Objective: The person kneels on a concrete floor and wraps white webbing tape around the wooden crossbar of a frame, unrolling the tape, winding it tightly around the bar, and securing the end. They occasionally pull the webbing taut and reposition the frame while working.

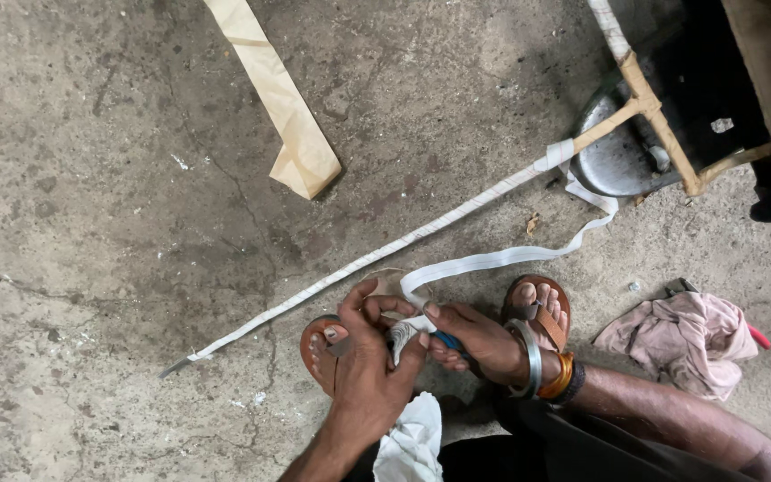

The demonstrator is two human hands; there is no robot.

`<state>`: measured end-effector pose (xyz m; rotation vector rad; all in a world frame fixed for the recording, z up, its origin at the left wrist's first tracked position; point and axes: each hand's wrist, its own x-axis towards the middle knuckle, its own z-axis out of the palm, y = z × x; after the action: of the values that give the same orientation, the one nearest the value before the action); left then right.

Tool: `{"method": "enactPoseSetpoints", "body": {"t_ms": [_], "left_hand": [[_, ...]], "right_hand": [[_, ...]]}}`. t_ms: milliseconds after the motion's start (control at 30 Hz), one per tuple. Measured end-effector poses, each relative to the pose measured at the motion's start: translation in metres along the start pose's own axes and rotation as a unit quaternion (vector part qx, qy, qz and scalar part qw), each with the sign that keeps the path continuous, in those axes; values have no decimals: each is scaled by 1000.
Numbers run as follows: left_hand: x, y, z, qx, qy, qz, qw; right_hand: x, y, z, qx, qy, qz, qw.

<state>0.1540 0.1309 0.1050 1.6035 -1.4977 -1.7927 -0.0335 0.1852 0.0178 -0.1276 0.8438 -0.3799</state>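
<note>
Both hands meet low in the head view, above the person's sandalled feet on the cracked concrete floor (91, 178). The left hand (368, 370) has its fingers curled in and pinches the end of a white cloth strip (493, 260) between thumb and fingertips, right where the strip bunches up. The right hand (475, 339) is closed around a small blue-handled tool (448, 340); only a bit of the handle shows between the fingers, so it may be scissors or a knife, but the blade end is hidden. The wrist of that hand carries a metal bangle and orange and dark bands. From the hands the white strip loops up and runs off to the right toward a cane frame (644, 103), where it hangs loose. A long thin rod wrapped in white strip (385, 248) lies slanted across the floor from lower left up to that frame, passing just above the hands. A metal bowl (613, 161) sits behind the frame. A folded tan band (283, 103) lies well apart at the top, a crumpled pink rag (684, 339) lies to the right near the right foot, and a white cloth (412, 437) rests between the person's legs
</note>
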Motion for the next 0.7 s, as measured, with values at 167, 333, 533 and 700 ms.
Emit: {"method": "enactPoseSetpoints", "body": {"t_ms": [167, 333, 533, 700], "left_hand": [[8, 1, -28, -31, -190, -163, 968], [15, 3, -25, 67, -210, -1, 975], [0, 20, -12, 70, -237, -39, 968], [-8, 29, -12, 27, -251, -53, 966]], "right_hand": [[-16, -5, -3, 20, -113, 78, 990], [-39, -10, -5, -8, -111, 155, 982], [-66, -9, -5, 79, -93, 266, 956], [-76, 3, -3, 130, -132, 272, 944]]}}
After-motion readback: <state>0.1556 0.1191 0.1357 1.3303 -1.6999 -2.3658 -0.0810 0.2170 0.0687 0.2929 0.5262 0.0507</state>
